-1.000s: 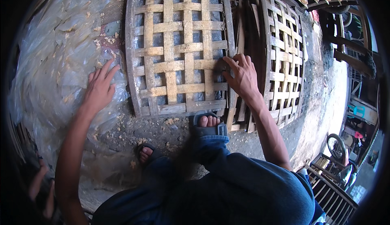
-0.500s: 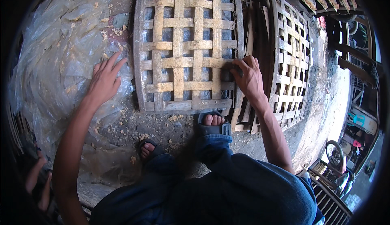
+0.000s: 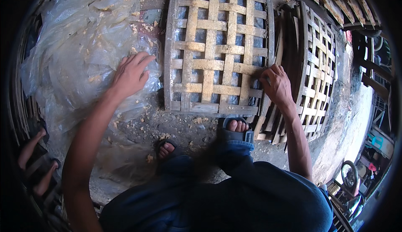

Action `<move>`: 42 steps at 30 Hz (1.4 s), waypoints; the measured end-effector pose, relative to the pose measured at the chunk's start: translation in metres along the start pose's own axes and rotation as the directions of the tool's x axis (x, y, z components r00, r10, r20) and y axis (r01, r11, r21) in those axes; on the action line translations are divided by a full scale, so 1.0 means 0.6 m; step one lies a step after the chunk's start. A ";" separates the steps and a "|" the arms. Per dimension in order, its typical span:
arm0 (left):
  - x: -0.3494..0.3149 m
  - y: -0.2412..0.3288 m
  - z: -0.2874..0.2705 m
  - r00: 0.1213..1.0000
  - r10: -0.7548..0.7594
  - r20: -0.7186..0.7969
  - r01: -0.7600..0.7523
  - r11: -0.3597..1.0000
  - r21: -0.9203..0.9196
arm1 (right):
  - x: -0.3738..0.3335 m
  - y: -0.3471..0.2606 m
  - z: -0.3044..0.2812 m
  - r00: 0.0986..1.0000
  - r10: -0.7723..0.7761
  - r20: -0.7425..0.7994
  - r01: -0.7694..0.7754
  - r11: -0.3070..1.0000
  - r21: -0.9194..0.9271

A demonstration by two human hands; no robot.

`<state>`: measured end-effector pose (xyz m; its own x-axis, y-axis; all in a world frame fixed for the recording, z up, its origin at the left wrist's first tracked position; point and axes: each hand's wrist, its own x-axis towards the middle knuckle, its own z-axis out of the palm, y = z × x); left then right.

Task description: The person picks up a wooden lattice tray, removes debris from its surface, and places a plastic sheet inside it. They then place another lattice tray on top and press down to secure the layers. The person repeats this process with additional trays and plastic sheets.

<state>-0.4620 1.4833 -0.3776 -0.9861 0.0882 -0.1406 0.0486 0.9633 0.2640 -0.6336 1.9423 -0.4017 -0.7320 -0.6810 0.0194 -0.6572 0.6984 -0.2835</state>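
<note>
A woven bamboo rack (image 3: 212, 63) in a wooden frame lies flat in front of me, with grey sheeting visible through its gaps. My left hand (image 3: 132, 75) is open, fingers stretched, over the crumpled clear plastic sheet (image 3: 75, 43) left of the rack. At the rack's right rim, my right hand (image 3: 277, 85) has curled fingers, thumb and fingertips drawn together over the frame. Whether they hold the rim or something small is hidden.
A second woven rack (image 3: 317, 70) leans at the right beside a stack of wooden slats (image 3: 287, 47). Pale crumbs litter the floor (image 3: 184, 129) around my sandalled feet. Another person's feet (image 3: 37, 148) show at the far left. A wheel (image 3: 349, 174) stands at lower right.
The whole view has shifted, so the racks and feet appear farther right. My left hand appears slightly nearer the rack. My right hand stays curled at the rim.
</note>
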 end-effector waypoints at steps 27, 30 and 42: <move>0.040 0.066 0.050 0.972 -0.219 -0.086 0.177 0.923 -0.342 | 0.020 -0.144 -0.009 0.979 0.095 -0.179 0.005 0.872 0.490; 0.059 0.054 0.029 0.891 -0.410 0.194 0.453 0.788 -0.417 | 0.057 -0.205 0.044 0.983 -0.136 -0.124 0.178 0.868 0.463; 0.054 0.037 0.051 0.850 -0.349 0.394 0.516 0.699 -0.494 | 0.132 -0.326 0.154 0.975 -0.207 -0.078 0.221 0.924 0.313</move>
<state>-0.4882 1.5156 -0.4056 -0.7929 -0.1615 -0.5875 -0.5535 0.5941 0.5837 -0.5464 1.7315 -0.4335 -0.5923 -0.7912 0.1527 -0.7125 0.4258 -0.5576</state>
